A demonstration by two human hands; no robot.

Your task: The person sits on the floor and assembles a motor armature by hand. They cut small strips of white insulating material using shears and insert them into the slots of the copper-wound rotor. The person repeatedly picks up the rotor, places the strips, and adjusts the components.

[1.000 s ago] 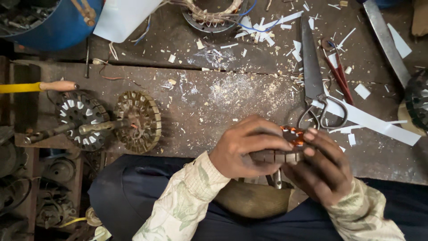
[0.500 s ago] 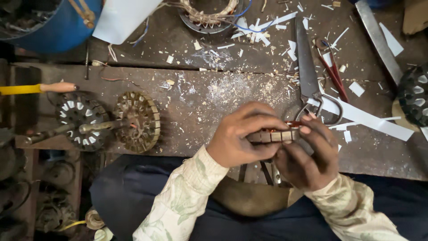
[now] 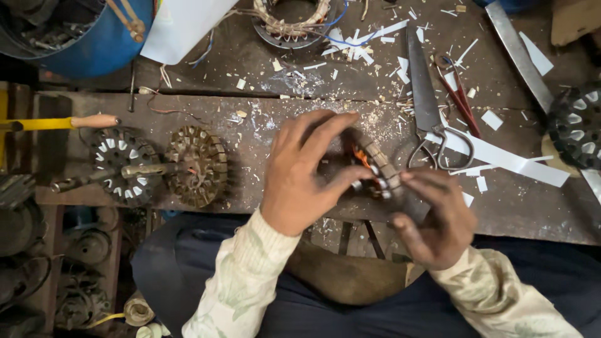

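A: Head view: both your hands are on the small motor core (image 3: 375,172), a slotted metal stack with copper glinting orange at its far-left end. Your left hand (image 3: 307,172) wraps it from the left, fingers curled over the far side, thumb under the near side. Closed firmly on it.

B: And the right?

A: Your right hand (image 3: 432,216) takes the near-right end, thumb and forefinger pinching the lower edge of the stack, the rest of the fingers folded below it. Also closed on the core, a narrower hold.

B: Axis?

A: Long axis runs diagonally, far-left to near-right. Copper end points toward your left palm, plain end toward your right. It hangs just above the near edge of the bench (image 3: 263,134), not resting on it.

B: Which hand is nearer the winding end?

A: Left. Its fingertips cover that end, so I can't tell how much of the winding shows underneath.

B: Around it?

A: Scissors (image 3: 432,119) lie just to the right and far of the core, blades pointing far, handles close to your right knuckles but apart from them. White paper strips (image 3: 501,159) run out to the right. Well apart on the left, a rotor on a shaft (image 3: 156,168) lies flat. Far centre, a wound stator ring (image 3: 292,22). Blue bucket (image 3: 94,37) far left.
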